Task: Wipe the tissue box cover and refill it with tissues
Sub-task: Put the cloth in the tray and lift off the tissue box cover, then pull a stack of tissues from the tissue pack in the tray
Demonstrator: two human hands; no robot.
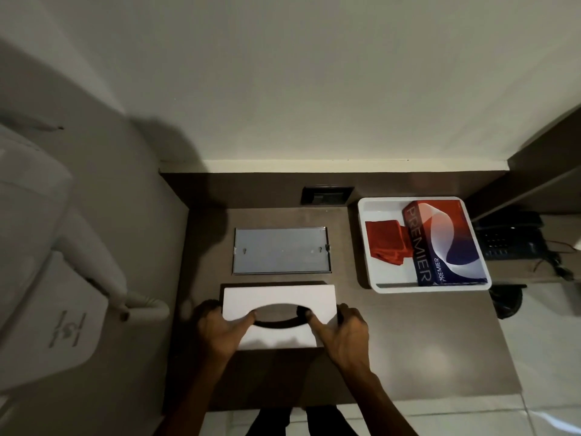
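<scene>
nearest the camera, two bare forearms reach forward over the near edge of a brown table (408,341). the left hand (217,332) and the right hand (341,333) grip the two short ends of a white tissue box cover (276,298), which sits at the near middle of the table with its top face up. each thumb lies on the top face at one end of the dark oval slot (276,316), while the other fingers wrap around the sides, so both hands are clamped on the cover, one at each end and apart from each other. whether the cover rests on the table or is lifted just off it cannot be told. just beyond the cover lies a flat grey plate (281,250) with a thin metal rim, flat on the table and apart from the cover. to the right, further back, a white tray (364,247) holds a folded red cloth (386,240) on its left side and a red and blue tissue box (446,243) marked "premier" on its right, the box overlapping the cloth's edge. behind the plate, a dark socket panel (327,195) sits in the table's raised back edge. a dark telephone (509,240) stands right of the tray. a white hair dryer (91,256) hangs on the left wall.
</scene>
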